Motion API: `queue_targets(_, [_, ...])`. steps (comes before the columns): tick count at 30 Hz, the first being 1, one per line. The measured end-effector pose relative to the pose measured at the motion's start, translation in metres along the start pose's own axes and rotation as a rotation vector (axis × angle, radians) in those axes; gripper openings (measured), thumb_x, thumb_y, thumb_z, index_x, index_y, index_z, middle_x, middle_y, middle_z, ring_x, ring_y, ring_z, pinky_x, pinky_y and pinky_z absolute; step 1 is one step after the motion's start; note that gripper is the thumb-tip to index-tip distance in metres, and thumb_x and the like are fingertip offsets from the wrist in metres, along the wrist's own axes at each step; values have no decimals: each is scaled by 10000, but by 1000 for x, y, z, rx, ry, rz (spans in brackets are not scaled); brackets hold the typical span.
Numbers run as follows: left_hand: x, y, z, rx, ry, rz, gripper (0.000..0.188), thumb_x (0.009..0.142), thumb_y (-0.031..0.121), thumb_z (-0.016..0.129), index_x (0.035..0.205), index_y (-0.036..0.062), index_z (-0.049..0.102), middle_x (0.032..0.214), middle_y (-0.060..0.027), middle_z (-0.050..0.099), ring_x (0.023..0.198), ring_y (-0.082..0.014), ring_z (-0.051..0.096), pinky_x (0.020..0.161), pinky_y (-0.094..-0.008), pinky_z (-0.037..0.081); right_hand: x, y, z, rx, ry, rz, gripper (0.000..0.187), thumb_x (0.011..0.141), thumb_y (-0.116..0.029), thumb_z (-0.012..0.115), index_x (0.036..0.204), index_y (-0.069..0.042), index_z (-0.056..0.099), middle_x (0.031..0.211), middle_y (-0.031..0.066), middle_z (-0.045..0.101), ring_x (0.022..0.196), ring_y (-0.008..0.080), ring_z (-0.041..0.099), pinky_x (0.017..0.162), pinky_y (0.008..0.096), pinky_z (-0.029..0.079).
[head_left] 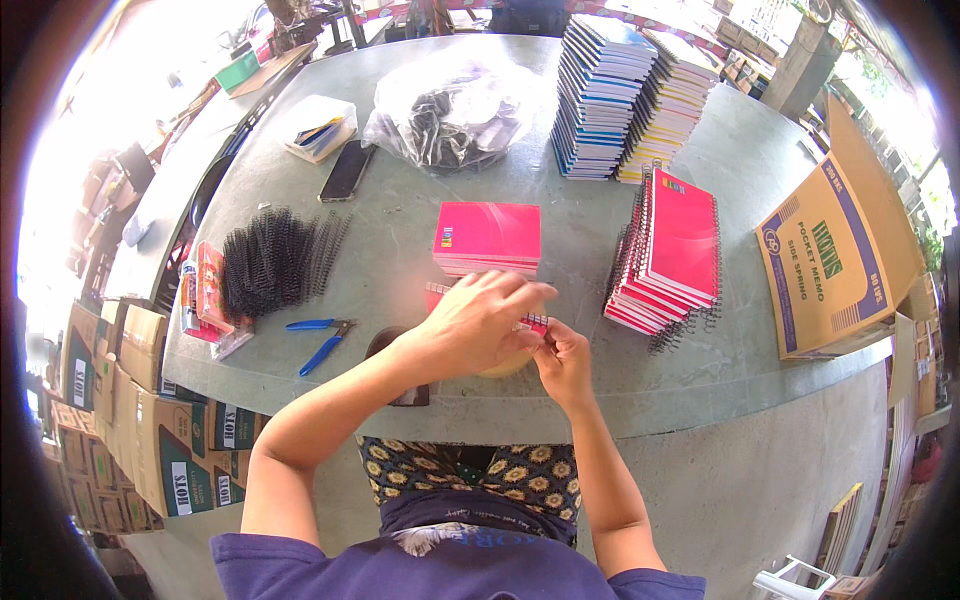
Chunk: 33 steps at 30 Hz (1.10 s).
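Note:
A red spiral notebook (537, 324) lies in front of me, mostly hidden beneath my hands. My left hand (482, 310) reaches across it with fingers stretched apart, pointing right. At the notebook's right end, the thumb and fingers of my right hand (564, 362) pinch its bound edge. Just beyond is a stack of red-covered notebooks (488, 232). Under my hands a round yellowish thing (508, 366) shows in part. Black plastic coils (275, 262) lie in a heap to the left, near blue-handled cutters (320, 340).
Coil-bound red notebooks (672, 250) are piled on the right, beside an open cardboard box (830, 255). Tall blue (600, 100) and yellow notebook stacks (668, 105) stand at the back. A clear plastic bag (450, 110), a phone (347, 170) and a white tray (318, 130) are farther left.

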<state>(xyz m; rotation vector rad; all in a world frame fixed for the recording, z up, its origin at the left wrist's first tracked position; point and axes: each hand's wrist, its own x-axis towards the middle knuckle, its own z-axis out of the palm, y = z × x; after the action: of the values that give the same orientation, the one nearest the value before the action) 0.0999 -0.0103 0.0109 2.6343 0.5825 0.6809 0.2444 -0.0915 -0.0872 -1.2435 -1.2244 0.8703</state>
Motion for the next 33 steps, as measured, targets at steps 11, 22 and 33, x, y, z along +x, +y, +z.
queue_targets(11, [-4,0,14,-109,-15,118,136,783,101,643,906,47,627,826,-98,600,813,-268,584,700,-372,484,-3,1,0,-15,-8,-73,169,895,-28,570,1053,7,621,870,-1,644,788,34,528,704,211,454])
queue_targets(22, [-4,12,-8,-35,288,115,269,710,158,717,943,62,621,970,-122,561,964,-325,534,837,-437,432,-6,-42,-8,-208,136,-265,296,863,36,510,1133,-20,616,1026,106,676,919,195,640,768,280,507])
queue_targets(33, [-41,-10,-39,135,474,-22,198,750,106,717,943,77,683,983,-90,624,960,-303,556,820,-380,460,25,-120,-116,-1117,238,-401,349,777,-227,690,1087,-68,668,1163,134,619,1157,293,543,1016,403,388])
